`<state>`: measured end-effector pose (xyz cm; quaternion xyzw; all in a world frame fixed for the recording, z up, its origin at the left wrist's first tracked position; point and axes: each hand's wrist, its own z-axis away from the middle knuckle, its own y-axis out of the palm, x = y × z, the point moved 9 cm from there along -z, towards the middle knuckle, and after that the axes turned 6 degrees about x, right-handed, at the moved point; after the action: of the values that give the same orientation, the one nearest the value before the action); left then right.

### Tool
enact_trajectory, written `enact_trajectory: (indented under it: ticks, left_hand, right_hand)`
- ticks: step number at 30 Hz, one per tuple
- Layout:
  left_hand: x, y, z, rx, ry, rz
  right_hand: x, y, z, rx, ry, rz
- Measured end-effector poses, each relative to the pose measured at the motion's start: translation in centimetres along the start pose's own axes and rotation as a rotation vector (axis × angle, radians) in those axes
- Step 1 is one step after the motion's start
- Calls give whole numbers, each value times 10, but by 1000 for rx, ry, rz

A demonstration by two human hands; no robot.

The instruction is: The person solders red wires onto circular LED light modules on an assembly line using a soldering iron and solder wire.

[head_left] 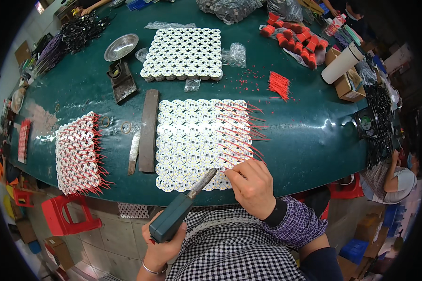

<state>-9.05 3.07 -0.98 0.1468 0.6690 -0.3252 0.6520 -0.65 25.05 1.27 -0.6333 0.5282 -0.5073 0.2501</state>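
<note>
My left hand (164, 248) is closed around the dark green body of a soldering gun (176, 216). Its metal tip points up and right, over the lower edge of a panel of round white LED boards (187, 136). Beside the tip, my right hand (254, 187) is closed in a pinch at the panel's lower right, on what looks like a thin red wire, mostly hidden by the fingers. Red wires (239, 133) lie slanting across the right-hand columns of the panel, their free ends sticking out past its edge.
A dark bar (149, 131) lies along the panel's left side. Further left is a wired panel (77, 154). Behind stand stacked boards (183, 54), a metal dish (121, 47) and a soldering stand (121, 82). Loose red wires (279, 85) and a white tumbler (343, 63) are at the right.
</note>
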Motion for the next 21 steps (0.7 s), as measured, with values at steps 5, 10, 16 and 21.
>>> enact_trajectory:
  ticks: [5,10,16,21]
  left_hand:
    - [-1,3,-2,16,-22,-4]
    - [-8,5,-4,37,-5,-35]
    - [11,-2,11,5,-31,-97]
    - [16,-13,21,-151,-140,61]
  right_hand:
    - [1,-1,0,-3,-1,-4]
    - [1,0,1,-5,-1,0]
    - [0,0,1,-5,-1,3]
    - [-1,-2,0,-1,-1,-2]
